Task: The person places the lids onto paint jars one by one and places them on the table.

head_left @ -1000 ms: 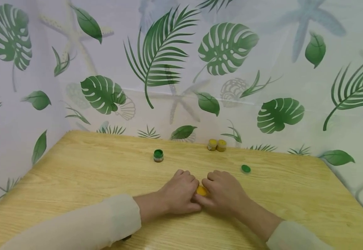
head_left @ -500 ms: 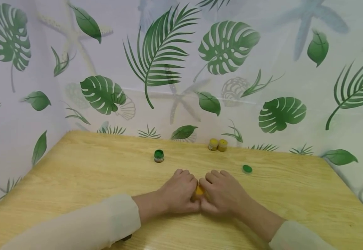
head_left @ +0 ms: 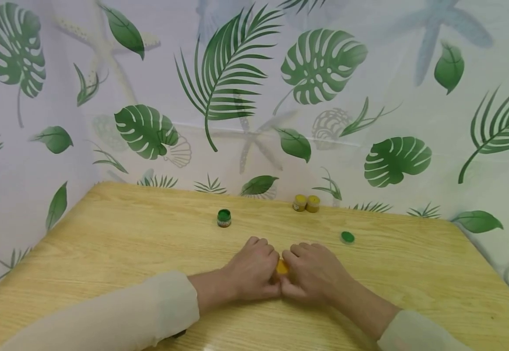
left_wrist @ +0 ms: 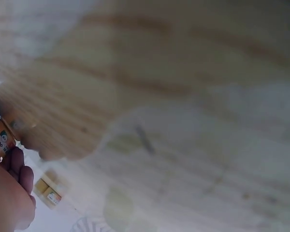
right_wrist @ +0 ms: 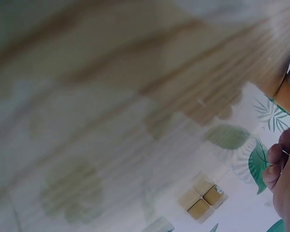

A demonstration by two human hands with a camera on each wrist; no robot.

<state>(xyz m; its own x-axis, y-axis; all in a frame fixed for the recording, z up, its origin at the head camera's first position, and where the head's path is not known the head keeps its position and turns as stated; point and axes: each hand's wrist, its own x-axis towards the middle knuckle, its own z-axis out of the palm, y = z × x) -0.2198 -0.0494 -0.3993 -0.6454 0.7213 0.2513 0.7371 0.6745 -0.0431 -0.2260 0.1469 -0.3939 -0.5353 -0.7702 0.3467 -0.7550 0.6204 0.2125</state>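
Note:
Both hands meet over the table around a small paint jar with an orange top. My left hand grips it from the left, and in the left wrist view the orange jar shows a printed label beside the curled fingers. From the other side my right hand holds it, fingers bent over the top and thumb low near the left thumb. Part of the orange jar appears at the edge of the right wrist view. Fingers cover most of the jar, so whether its lid is loose cannot be told.
An uncapped green paint jar stands beyond the left hand. Its likely lid, a green disc, lies beyond the right hand. Two yellow paint jars stand side by side at the wooden table's back edge, before a leaf-patterned cloth.
The right hand has turned slightly about the orange jar, its thumb now lower beside the left thumb. The left hand keeps its grip. The head view has shifted a little.

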